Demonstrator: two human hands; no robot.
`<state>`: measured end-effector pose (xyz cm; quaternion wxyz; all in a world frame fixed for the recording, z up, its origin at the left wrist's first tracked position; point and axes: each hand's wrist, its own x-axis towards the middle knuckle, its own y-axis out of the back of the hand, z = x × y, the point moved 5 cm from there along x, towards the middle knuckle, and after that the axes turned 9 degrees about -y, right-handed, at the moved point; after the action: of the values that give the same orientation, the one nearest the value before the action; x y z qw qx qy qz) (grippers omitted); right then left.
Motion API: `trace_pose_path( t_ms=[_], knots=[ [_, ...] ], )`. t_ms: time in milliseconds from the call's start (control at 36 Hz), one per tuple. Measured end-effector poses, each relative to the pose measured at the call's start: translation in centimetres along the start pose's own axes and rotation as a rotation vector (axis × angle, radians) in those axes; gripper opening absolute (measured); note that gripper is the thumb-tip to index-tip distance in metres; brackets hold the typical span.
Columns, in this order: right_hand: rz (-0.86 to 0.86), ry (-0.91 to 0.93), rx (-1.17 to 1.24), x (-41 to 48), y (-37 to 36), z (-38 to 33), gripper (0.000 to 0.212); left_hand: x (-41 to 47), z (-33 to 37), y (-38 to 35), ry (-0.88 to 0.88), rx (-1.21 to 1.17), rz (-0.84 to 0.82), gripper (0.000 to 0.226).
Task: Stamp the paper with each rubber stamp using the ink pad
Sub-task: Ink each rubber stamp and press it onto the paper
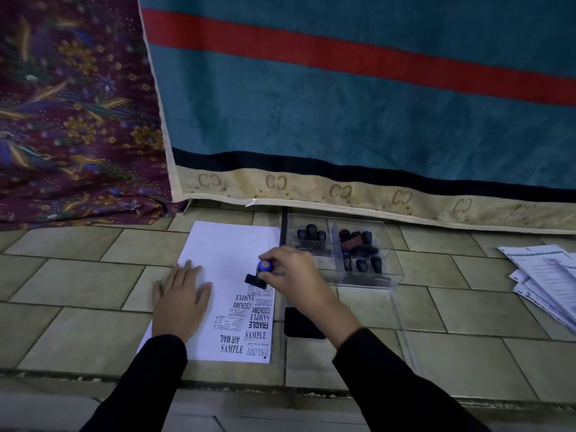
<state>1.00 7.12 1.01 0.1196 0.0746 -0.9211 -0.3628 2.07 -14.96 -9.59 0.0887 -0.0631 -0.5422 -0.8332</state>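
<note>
A white paper [224, 254] lies on the tiled floor, with several black stamped words along its right side. My left hand [179, 299] lies flat on the paper's left edge. My right hand [294, 277] grips a black rubber stamp with a blue knob [263, 269], its base tilted just above the paper near the topmost print. A black ink pad [300, 325] sits right of the paper, partly hidden under my right wrist. A clear plastic box [367, 282] behind it holds several more black stamps.
A teal blanket with a red stripe [358, 104] hangs behind the box and paper. Purple floral cloth [71, 120] covers the left. A stack of printed sheets [548, 275] lies at the far right. A clear lid [402, 325] rests beside the ink pad.
</note>
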Motion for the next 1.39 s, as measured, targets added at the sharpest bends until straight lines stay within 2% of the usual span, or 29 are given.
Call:
trace_pose_path(
  t_ms=[167, 361, 833, 1389],
  knots=[
    [-0.126, 0.036, -0.11, 2.3, -3.5, -1.4, 0.02, 0.0, -0.1, 0.1, -0.001, 0.0, 0.01, 0.046],
    [-0.189, 0.056, -0.218, 2.7, -4.9, -1.2, 0.013, 0.1, -0.1, 0.0, 0.004, 0.019, 0.021, 0.046],
    [-0.255, 0.06, -0.277, 2.7, -6.0, -1.1, 0.023, 0.1, -0.1, -0.2, 0.007, 0.024, 0.029, 0.046],
    [-0.255, 0.063, -0.299, 2.6, -6.4, -1.3, 0.016, 0.1, 0.2, -0.1, 0.014, 0.03, 0.021, 0.047]
  ],
)
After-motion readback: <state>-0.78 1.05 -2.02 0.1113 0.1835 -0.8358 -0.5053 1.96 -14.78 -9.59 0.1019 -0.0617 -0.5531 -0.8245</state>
